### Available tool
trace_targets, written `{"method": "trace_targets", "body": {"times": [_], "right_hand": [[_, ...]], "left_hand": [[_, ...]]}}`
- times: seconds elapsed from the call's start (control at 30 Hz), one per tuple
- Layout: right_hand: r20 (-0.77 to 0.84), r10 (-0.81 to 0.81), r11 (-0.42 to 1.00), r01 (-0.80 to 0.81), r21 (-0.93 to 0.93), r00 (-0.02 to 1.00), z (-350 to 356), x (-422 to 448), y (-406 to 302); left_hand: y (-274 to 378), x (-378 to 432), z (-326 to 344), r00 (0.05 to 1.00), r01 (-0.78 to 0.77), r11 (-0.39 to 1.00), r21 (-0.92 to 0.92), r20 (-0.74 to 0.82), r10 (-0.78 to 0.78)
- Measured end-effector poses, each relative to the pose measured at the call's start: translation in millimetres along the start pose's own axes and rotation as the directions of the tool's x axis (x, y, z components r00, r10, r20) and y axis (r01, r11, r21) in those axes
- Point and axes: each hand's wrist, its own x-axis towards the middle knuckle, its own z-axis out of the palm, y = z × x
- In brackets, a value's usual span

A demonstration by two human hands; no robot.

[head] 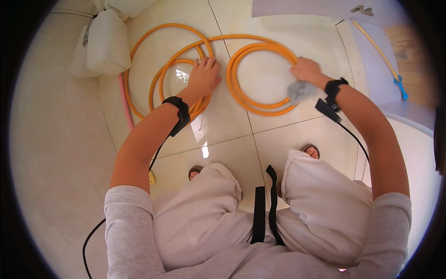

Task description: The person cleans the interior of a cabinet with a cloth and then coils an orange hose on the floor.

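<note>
An orange hose [240,36] lies on the tiled floor in two groups of loops, joined by one stretch at the top. Over the right edge of the left loops rests my left hand [205,75], its fingers bent across the hose; whether they grip it is unclear. My right hand [307,69] is closed around the hose at the right side of the right coil. Just below that hand is a grey fuzzy clump [301,91], blurred, touching the coil's lower right; what carries it is hidden.
White plastic jugs [108,43] stand at the upper left, with a pink hose [126,101] below them. An open cabinet [373,59] on the right holds a yellow stick with a blue end [400,87]. A yellow object [152,177] lies near the left foot.
</note>
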Motion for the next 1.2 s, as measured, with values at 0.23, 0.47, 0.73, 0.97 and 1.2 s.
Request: {"method": "trace_targets", "body": {"times": [0.23, 0.47, 0.73, 0.97, 1.2], "right_hand": [[0.126, 0.297, 0.955, -0.292, -0.062, 0.946, 13.6, -2.3, 155.8], [0.2, 0.331, 0.944, -0.323, -0.074, 0.922, 12.9, -3.8, 151.0], [0.308, 0.257, 0.966, -0.244, -0.079, 0.916, 10.1, 2.4, 160.3], [0.291, 0.363, 0.93, -0.326, -0.167, 0.885, 6.3, -6.8, 167.1], [0.596, 0.181, 0.983, -0.117, -0.144, 0.783, 10.9, -28.2, 116.6]], "left_hand": [[6.2, -1.9, 11.7, 1.0, -0.01, 1.0, 0.011, -0.004, 0.01], [-43.8, -11.7, -32.7, 0.985, -0.035, 0.868, 0.495, -0.129, 0.114], [-107.1, -91.0, -37.5, 1.0, 0.006, 0.956, 0.294, -0.007, -0.005], [-142.5, -154.1, -61.2, 0.946, 0.015, 0.999, 0.038, 0.324, -0.027], [-102.9, -74.8, -78.7, 0.592, 0.494, 0.868, 0.038, 0.717, -0.368]]}}
